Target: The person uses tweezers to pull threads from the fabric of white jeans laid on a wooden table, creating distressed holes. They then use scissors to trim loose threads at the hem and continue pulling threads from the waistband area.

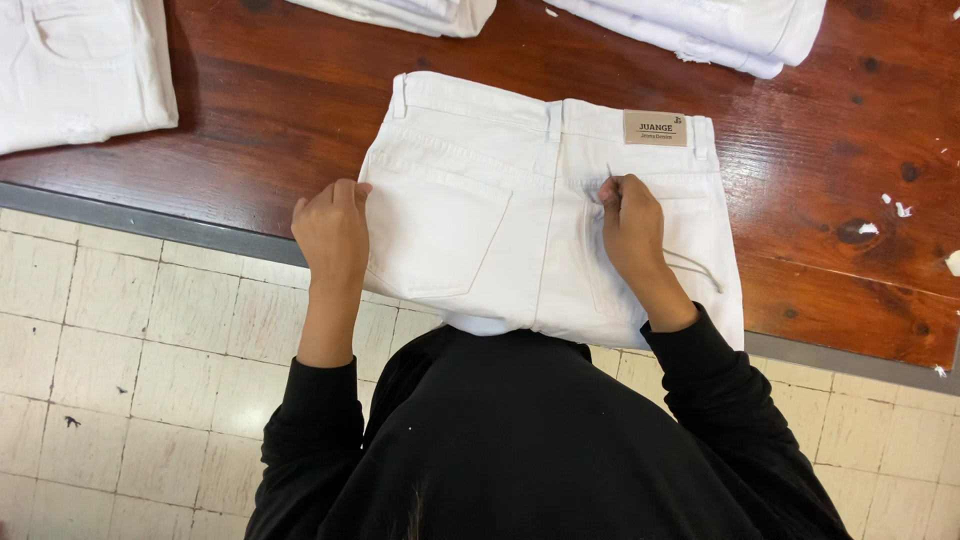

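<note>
One folded pair of white denim jeans (520,220) lies at the near edge of the reddish-brown wooden bench (270,110), back pockets up. The left hand (332,232) curls its fingers over the jeans' left edge. The right hand (630,228) pinches a thin pale string (692,266) at the right pocket. Three more folded white garments lie far: one far left (85,65), two along the far edge (410,14) (710,30).

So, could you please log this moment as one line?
left hand: on white jeans edge | right hand: pinching thread at back pocket | wooden table

Folded white jeans (500,220) on wooden table (280,110), left hand (332,228) gripping edge, right hand (630,225) pinching thread
</note>
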